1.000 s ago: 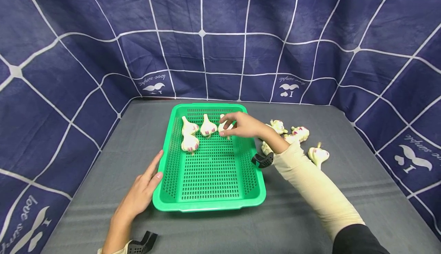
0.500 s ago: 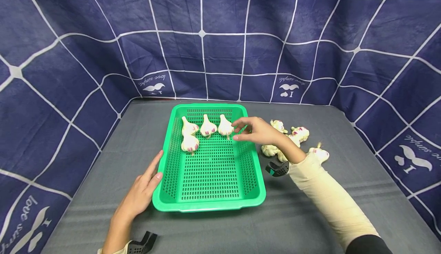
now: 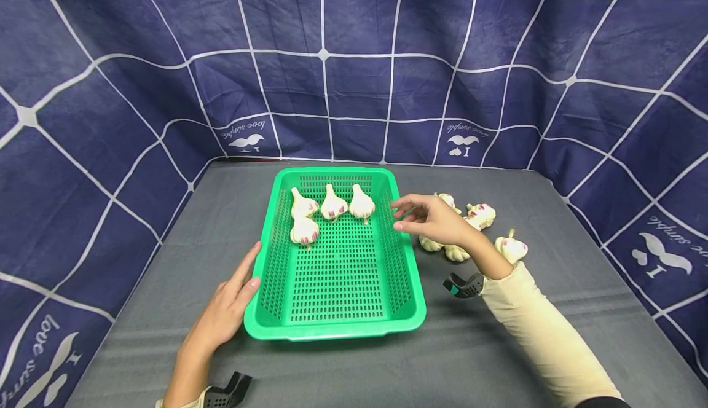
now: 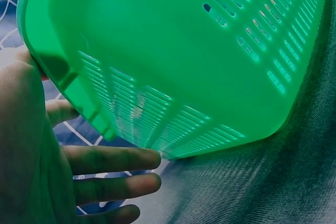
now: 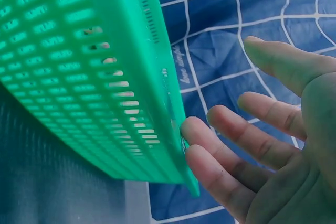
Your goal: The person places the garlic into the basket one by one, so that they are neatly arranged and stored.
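Note:
A green perforated plastic basket (image 3: 334,333) stands on the table with several garlic bulbs in its far half. Two bulbs touch at the left, one garlic bulb (image 3: 334,204) lies in the middle, and another garlic bulb (image 3: 362,203) is at the right. My left hand (image 3: 224,306) rests with straight fingers against the basket's left rim; the left wrist view shows its lower fingers (image 4: 113,160) extended beneath that rim. Above the right rim hovers my right hand (image 3: 431,217), its fingers loosely bent. In the right wrist view nothing is between its thumb and fingers (image 5: 215,140).
Right of the basket lies a group of more garlic bulbs (image 3: 480,215), partly hidden by my right hand. A separate garlic bulb (image 3: 511,249) lies farther right. Dark blue cloth (image 3: 354,82) with white lines hangs behind and beside the grey table (image 3: 332,377).
My right hand has moved off the rightmost bulb in the basket and drawn back to the right, over the rim. That bulb stays in place. The left hand and basket have not visibly moved.

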